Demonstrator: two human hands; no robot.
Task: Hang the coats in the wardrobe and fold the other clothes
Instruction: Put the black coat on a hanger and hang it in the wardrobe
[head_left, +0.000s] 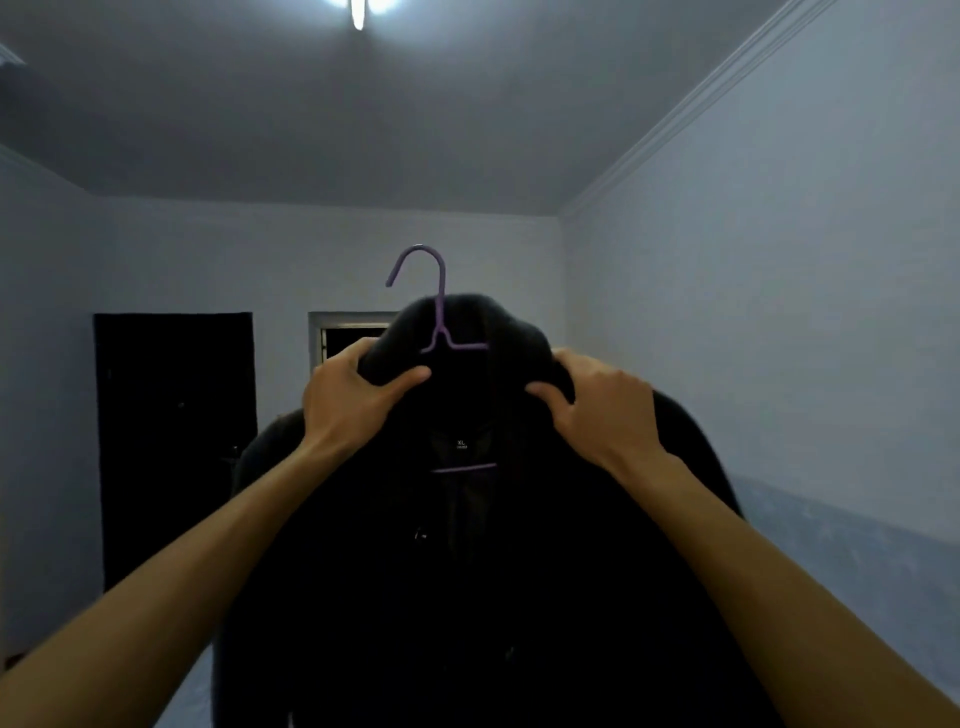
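Note:
A large black coat (483, 571) hangs in front of me on a purple hanger (439, 306), held up at head height. The hanger's hook sticks up above the collar and its lower bar shows inside the neck, under a label marked XL. My left hand (353, 400) grips the left side of the collar, thumb across the front. On the right side of the collar my right hand (597, 410) grips the cloth with curled fingers. The coat's lower part runs out of the bottom of the view.
A dark doorway (174, 441) stands in the far wall at the left. A small window (348, 335) shows beside it, partly behind the coat. Pale walls close in on the right (779, 338) and a ceiling lamp (358, 13) glows overhead.

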